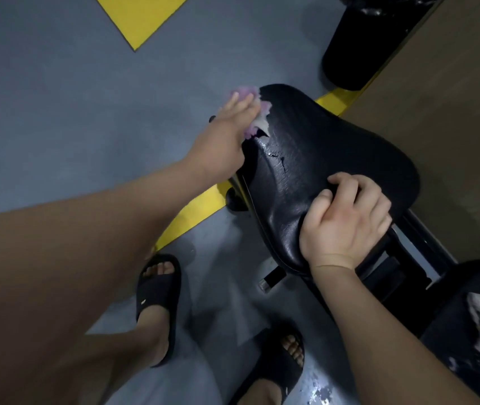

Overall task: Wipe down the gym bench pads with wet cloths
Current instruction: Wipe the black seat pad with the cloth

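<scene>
At the seat pad's (335, 147) far edge, flat left hand (227, 133) presses purple cloth (246, 93); right hand (349, 223) grips near edge, likely steadying it.

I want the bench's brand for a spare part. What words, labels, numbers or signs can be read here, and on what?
None can be read.
Small white mark on the left sandal strap: too small to read.
No text shows on the seat pad, purple cloth or floor.
</scene>
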The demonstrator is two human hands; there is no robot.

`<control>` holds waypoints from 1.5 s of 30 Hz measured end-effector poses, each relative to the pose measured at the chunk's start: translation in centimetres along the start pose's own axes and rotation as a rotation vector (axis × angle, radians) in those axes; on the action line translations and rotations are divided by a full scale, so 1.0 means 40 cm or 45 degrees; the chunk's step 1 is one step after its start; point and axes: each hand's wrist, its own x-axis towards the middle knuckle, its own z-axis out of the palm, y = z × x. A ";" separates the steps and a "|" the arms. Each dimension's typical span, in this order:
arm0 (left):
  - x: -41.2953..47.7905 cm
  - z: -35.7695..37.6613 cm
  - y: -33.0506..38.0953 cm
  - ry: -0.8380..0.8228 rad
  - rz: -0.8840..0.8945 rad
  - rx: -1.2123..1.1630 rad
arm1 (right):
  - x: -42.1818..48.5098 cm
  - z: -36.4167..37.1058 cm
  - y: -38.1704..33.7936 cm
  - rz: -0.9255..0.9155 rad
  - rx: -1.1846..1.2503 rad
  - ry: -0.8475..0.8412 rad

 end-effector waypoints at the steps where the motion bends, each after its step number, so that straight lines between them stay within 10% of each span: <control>1: -0.024 0.010 0.019 -0.035 0.084 0.050 | -0.001 -0.001 0.000 -0.002 -0.001 0.001; 6: -0.098 0.017 0.042 -0.297 0.470 0.341 | -0.001 -0.007 0.003 -0.005 0.007 -0.004; 11: 0.010 -0.048 0.016 -0.261 0.167 0.408 | 0.002 -0.006 0.001 0.010 0.025 -0.014; 18: -0.165 -0.026 0.025 -0.487 0.657 0.383 | 0.001 -0.007 0.003 0.006 0.019 -0.005; 23: -0.049 -0.017 0.090 -0.345 0.307 0.439 | 0.001 -0.006 0.003 0.008 0.010 0.000; 29: -0.175 0.007 0.092 -0.539 0.767 0.374 | 0.001 -0.006 0.003 0.015 0.005 -0.001; 35: -0.035 -0.013 0.123 -0.431 0.234 0.402 | 0.002 -0.008 0.003 0.006 -0.010 0.002; 45: -0.264 0.014 0.167 -0.630 0.177 0.357 | 0.024 -0.073 -0.010 -0.026 -0.012 -0.270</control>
